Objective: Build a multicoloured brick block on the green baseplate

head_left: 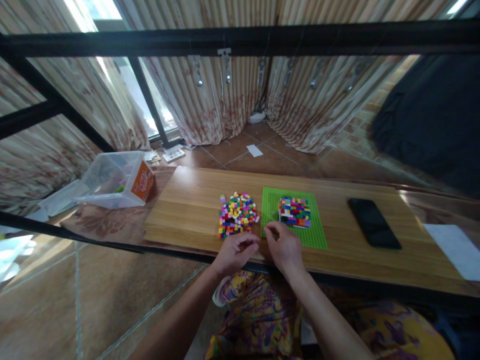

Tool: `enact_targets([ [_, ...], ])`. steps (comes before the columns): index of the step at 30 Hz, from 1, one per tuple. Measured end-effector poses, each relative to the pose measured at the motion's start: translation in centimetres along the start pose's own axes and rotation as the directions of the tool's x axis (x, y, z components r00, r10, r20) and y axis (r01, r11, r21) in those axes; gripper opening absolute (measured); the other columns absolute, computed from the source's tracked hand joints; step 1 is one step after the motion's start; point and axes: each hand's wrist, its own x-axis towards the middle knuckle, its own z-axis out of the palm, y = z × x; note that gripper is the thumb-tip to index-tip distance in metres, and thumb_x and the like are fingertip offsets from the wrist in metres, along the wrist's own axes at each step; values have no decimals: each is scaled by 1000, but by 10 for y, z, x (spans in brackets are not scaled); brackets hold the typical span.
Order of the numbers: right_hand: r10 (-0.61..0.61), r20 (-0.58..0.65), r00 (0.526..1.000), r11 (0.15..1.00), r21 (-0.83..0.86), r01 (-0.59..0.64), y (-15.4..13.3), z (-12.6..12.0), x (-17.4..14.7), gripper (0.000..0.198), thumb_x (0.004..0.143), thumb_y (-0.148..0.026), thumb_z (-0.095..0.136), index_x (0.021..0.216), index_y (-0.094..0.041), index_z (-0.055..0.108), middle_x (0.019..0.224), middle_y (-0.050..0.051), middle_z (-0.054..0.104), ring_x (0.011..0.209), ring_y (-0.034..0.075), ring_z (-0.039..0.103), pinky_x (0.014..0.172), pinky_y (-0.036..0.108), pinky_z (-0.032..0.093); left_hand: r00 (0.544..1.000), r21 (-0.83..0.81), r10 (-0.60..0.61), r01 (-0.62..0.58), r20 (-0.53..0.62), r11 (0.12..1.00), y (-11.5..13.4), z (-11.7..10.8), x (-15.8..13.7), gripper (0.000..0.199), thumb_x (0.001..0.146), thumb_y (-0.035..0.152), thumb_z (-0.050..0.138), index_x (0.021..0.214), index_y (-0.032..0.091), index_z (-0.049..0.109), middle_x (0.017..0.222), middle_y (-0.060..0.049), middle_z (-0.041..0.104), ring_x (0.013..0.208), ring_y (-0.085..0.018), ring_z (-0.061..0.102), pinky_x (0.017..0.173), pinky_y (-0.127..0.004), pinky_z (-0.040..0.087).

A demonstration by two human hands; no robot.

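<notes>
My left hand (233, 254) is at the near edge of a loose pile of small coloured toy bricks (240, 212). Its fingers are curled, with the thumb and fingertips close together; anything between them is too small to see. Over the near left part of a green baseplate (317, 220) is my right hand (285, 249), closed in a pinch whose contents I cannot make out. Just beyond it, a multicoloured block of joined bricks (295, 211) stands on the baseplate.
A black phone (374, 223) lies to the right on the wooden board (187, 200), with white paper (452, 247) past it. At the left stands a clear plastic box (112, 175) with an orange label. A dark metal bar (240, 41) crosses above, in front of curtains.
</notes>
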Motion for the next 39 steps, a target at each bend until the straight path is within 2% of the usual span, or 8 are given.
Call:
enact_targets([
  [4, 115, -106, 988, 977, 194, -93, 17, -29, 7, 24, 88, -42, 62, 85, -21, 74, 85, 6, 77, 74, 21, 70, 71, 33, 54, 1000, 6, -9, 9, 7, 1000, -1, 0, 0, 20, 89, 31, 60, 93, 15, 71, 81, -5, 68, 75, -14, 59, 70, -23, 47],
  [7, 145, -175, 974, 977, 182, -113, 34, -54, 20, 27, 86, -43, 63, 87, -20, 76, 87, 7, 77, 78, 23, 71, 73, 36, 55, 1000, 10, -11, 11, 4, 1000, -1, 0, 0, 20, 89, 30, 61, 93, 14, 72, 79, -4, 67, 73, -13, 59, 69, -23, 46],
  [12, 16, -153, 988, 999, 35, -11, 54, -79, 43, 27, 88, -38, 59, 88, -18, 77, 89, 10, 77, 80, 25, 71, 74, 39, 55, 1000, -20, -24, 24, 1, 1000, -1, 1, 0, 19, 89, 29, 60, 91, 14, 71, 79, -4, 68, 73, -14, 59, 69, -23, 46],
  [17, -158, -36, 987, 985, -81, 155, 65, -77, 59, 28, 91, -34, 53, 96, -21, 78, 95, 9, 78, 86, 26, 72, 80, 43, 56, 999, -30, -35, 34, -11, 999, 2, 2, 1, 18, 88, 28, 61, 90, 14, 71, 80, -5, 68, 75, -14, 60, 72, -23, 46],
  [21, -247, 41, 968, 958, -137, 250, 73, -74, 63, 31, 92, -30, 50, 106, -25, 77, 99, 7, 79, 87, 25, 72, 80, 44, 57, 1000, -24, -27, 27, -11, 999, 3, 2, 1, 17, 89, 27, 60, 90, 14, 71, 82, -5, 68, 76, -14, 60, 72, -23, 46],
  [28, -302, 127, 945, 907, -266, 326, 77, -75, 64, 35, 94, -27, 46, 113, -25, 75, 99, 8, 78, 85, 25, 72, 77, 41, 56, 1000, 10, -17, 17, -14, 1000, 2, 2, 1, 17, 89, 27, 59, 90, 15, 72, 83, -5, 70, 77, -14, 62, 73, -23, 47],
  [34, -345, 210, 915, 849, -347, 399, 80, -75, 62, 42, 94, -18, 40, 124, -22, 69, 97, 9, 77, 84, 25, 69, 79, 39, 54, 999, -1, -30, 30, -13, 1000, 0, 3, 1, 18, 89, 28, 60, 90, 15, 72, 80, -5, 69, 73, -14, 60, 69, -23, 46],
  [39, -330, 158, 931, 858, -361, 366, 80, -74, 58, 41, 95, -18, 41, 128, -18, 65, 98, 11, 76, 82, 26, 67, 76, 39, 53, 1000, 14, -27, 28, -14, 1000, 0, 3, 0, 18, 89, 27, 60, 90, 14, 72, 79, -4, 68, 72, -13, 59, 69, -23, 45],
])
